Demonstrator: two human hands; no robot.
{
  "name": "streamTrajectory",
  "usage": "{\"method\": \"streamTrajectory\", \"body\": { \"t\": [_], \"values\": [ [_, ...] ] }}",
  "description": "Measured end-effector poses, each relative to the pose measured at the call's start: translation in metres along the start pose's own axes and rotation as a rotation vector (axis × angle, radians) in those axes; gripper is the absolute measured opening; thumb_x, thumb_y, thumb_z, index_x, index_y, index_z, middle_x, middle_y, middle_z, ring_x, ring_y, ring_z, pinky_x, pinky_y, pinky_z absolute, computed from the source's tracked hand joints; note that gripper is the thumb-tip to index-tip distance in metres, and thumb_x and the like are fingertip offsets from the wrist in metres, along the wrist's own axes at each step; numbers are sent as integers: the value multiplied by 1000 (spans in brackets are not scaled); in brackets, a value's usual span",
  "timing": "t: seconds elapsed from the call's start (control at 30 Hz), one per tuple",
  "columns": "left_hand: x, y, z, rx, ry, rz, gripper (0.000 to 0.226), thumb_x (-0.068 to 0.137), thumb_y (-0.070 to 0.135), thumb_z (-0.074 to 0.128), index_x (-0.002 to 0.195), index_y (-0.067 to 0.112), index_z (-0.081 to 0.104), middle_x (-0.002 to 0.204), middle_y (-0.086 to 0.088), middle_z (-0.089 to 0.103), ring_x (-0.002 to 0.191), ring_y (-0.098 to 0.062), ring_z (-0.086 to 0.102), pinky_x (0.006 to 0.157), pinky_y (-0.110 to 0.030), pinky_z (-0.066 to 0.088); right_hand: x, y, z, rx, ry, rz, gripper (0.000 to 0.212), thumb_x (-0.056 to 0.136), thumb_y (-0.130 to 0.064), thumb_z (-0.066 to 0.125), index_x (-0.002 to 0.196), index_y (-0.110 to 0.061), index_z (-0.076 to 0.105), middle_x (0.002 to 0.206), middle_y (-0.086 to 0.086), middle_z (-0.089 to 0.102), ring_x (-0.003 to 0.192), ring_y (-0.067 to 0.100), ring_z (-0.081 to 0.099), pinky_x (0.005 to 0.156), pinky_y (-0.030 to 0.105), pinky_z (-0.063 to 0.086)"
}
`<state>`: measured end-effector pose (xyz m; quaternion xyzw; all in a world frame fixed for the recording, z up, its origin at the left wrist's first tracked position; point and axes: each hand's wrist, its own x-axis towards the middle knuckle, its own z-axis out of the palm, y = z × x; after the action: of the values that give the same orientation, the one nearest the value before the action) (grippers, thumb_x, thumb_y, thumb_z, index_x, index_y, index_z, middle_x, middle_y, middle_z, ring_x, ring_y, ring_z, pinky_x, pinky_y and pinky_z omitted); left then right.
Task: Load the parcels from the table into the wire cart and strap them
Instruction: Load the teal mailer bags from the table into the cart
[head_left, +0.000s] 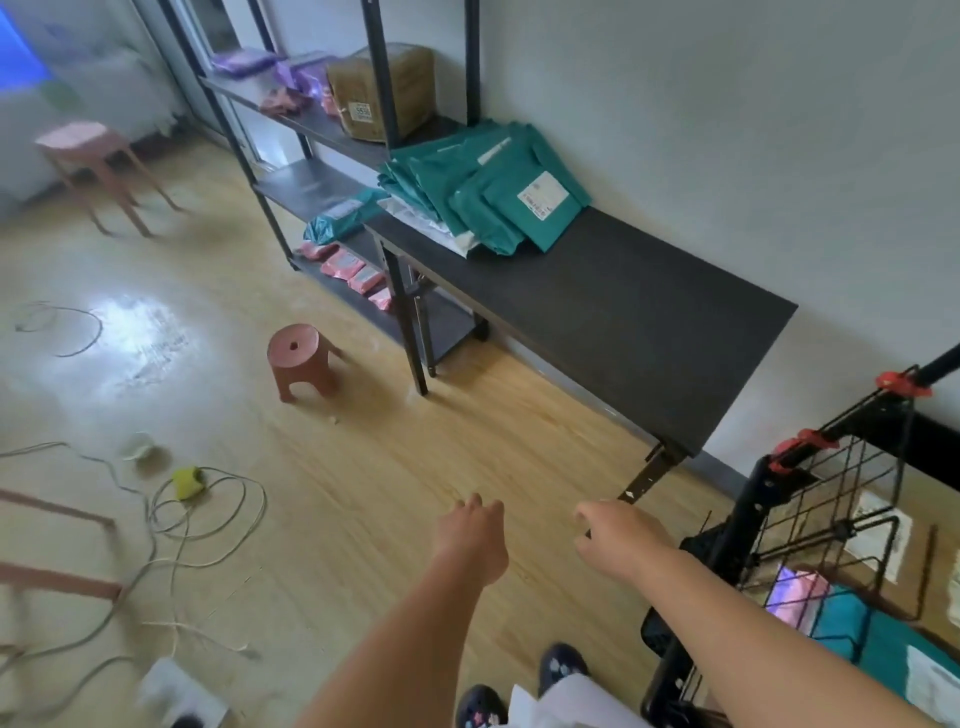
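Observation:
A pile of teal parcels (485, 189) lies at the far end of the dark table (623, 317), with a white parcel (447, 231) under its edge. The black wire cart (810, 525) stands at the lower right, beside the table's near end, with red strap hooks (800, 444) on its frame. A teal parcel (872, 636) and a pink one (792, 592) lie inside it. My left hand (470, 538) and my right hand (618, 540) reach forward over the floor, fingers loosely curled, holding nothing. Both are short of the table.
A small pink stool (298, 358) stands on the floor before the table. A black shelf rack (332, 130) behind holds a brown box (382, 91) and purple, pink and teal parcels. Cables (197, 514) lie across the floor at left. A taller pink stool (98, 166) stands far left.

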<state>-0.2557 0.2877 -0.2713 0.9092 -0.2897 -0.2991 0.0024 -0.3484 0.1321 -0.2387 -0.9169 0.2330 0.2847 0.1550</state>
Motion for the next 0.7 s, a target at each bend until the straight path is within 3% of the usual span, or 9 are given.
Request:
{"method": "streamTrajectory", "body": {
  "t": [0.17,0.33,0.53,0.7],
  "values": [
    [11,-15,-14,-49,-12,-15,54,90,12,50,143,19,42,139,-8,44,127,-28,45,100,-39,46,20,-19,-10,8,61,12,37,100,-33,50,136,-23,51,128,-1,60,113,20,59,90,33,52],
    [33,-37,-40,-86,1,-58,49,90,13,50,139,19,46,135,-7,47,123,-26,48,95,-36,46,54,-33,-24,29,101,21,32,100,-34,51,130,-25,55,120,-4,64,104,16,61,80,27,50],
    [85,-53,-82,-88,10,-87,49,90,10,49,139,16,46,135,-9,47,123,-27,48,98,-37,46,112,-41,-69,77,94,7,34,99,-32,51,133,-26,54,125,-5,62,109,15,60,89,29,53],
    [147,-49,-126,-93,29,-75,52,89,10,51,140,18,45,135,-9,47,122,-27,48,98,-37,47,165,-36,-117,105,87,24,30,99,-32,50,128,-27,56,116,-7,63,99,12,62,86,31,55]
  ]
}}
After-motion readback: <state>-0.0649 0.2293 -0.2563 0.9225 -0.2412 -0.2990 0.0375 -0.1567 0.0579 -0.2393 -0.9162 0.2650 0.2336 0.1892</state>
